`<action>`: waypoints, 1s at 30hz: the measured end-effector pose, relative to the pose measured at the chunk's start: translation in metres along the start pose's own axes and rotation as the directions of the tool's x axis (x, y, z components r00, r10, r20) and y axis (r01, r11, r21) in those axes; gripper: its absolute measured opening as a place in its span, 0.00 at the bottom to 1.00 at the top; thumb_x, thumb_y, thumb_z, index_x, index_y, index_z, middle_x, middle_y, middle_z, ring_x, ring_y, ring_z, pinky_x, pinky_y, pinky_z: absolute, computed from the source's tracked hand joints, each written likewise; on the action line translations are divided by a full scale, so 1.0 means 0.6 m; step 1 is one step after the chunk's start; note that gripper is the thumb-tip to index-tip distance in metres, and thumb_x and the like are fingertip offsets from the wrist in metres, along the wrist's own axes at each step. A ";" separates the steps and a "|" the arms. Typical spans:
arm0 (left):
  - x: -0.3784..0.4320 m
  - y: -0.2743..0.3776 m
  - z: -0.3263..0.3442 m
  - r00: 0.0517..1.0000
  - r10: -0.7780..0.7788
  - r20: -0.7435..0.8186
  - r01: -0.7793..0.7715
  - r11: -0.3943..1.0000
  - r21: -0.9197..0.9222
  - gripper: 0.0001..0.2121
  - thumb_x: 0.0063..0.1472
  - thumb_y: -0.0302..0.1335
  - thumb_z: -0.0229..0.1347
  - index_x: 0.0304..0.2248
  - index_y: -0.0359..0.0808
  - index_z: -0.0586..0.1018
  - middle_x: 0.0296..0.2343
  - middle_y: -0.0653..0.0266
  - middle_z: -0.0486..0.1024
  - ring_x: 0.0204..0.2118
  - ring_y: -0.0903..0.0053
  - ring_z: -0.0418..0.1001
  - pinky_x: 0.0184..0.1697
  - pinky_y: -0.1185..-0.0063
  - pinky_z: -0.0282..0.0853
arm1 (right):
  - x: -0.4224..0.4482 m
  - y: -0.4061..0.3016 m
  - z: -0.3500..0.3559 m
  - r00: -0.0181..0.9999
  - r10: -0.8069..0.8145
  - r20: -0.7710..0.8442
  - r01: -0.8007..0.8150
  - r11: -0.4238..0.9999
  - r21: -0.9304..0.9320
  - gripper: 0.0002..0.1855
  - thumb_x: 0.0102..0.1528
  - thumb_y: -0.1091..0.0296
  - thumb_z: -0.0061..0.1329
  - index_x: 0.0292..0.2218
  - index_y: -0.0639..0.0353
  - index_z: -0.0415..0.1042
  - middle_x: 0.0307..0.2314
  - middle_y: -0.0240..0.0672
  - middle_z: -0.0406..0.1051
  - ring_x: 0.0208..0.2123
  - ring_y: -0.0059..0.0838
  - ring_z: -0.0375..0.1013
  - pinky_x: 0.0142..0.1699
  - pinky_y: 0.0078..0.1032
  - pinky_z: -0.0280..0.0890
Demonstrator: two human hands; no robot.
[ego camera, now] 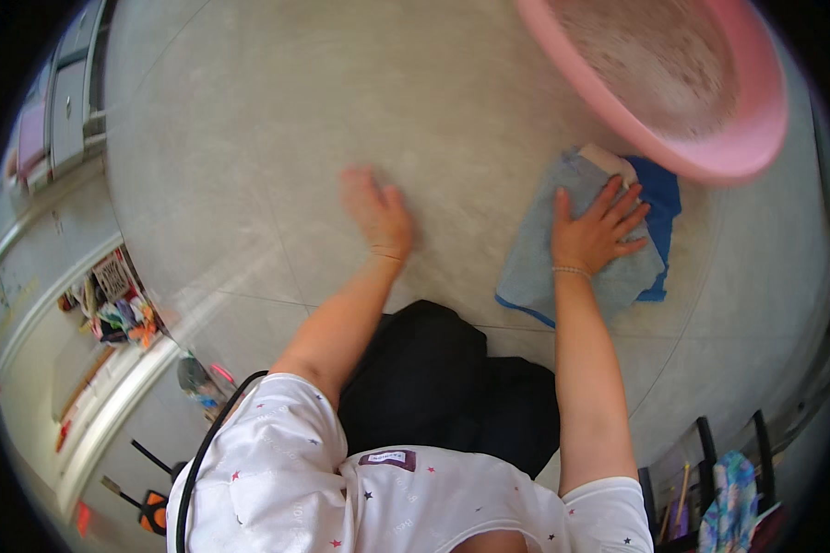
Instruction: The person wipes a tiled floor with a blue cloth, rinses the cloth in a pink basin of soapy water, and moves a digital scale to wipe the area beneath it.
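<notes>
My right hand (598, 225) lies with fingers spread on a pale blue cloth (536, 238) on the tiled floor (304, 104). A darker blue fabric edge (653, 180) shows from under the cloth, and a whitish patch lies by my fingertips. My left hand (377, 211) is blurred over bare floor, thumb apart from the fingers, with nothing visible in it. Beyond my right hand stands a pink basin (761, 131) holding cloudy, brownish liquid (657, 62). The frame's top cuts it off, and its near rim comes close to the cloth.
My knees in black clothing (429, 373) are close behind my hands. Drawers (69, 110) stand at the far left, with a pile of colourful things (128, 314) nearer. Beside my left arm is a clear plastic bag or bottle (197, 380). Black rails with patterned fabric (730, 491) stand at lower right.
</notes>
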State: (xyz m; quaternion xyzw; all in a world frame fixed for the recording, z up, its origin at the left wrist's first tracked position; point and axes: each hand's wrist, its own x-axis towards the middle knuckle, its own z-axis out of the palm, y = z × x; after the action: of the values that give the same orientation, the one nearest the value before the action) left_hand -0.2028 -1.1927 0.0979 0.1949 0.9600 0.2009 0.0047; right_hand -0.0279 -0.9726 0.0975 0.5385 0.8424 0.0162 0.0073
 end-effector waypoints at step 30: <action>0.014 -0.203 -0.079 0.995 0.058 0.081 -0.062 0.997 0.049 0.28 0.49 0.34 0.55 0.49 0.36 0.60 0.54 0.56 0.54 0.61 0.52 0.46 0.62 0.52 0.36 | -0.081 -0.391 -0.016 0.257 -0.890 -0.376 0.889 0.066 0.453 0.06 0.39 0.67 0.49 0.25 0.48 0.70 0.31 0.29 0.70 0.34 0.32 0.68 0.42 0.38 0.59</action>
State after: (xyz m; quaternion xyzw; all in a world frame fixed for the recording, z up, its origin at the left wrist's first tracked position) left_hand -0.2601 -1.3103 0.0947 0.2316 0.9577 0.1681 0.0319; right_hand -0.2204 -1.1155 0.0988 -0.1180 0.9481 -0.2537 -0.1509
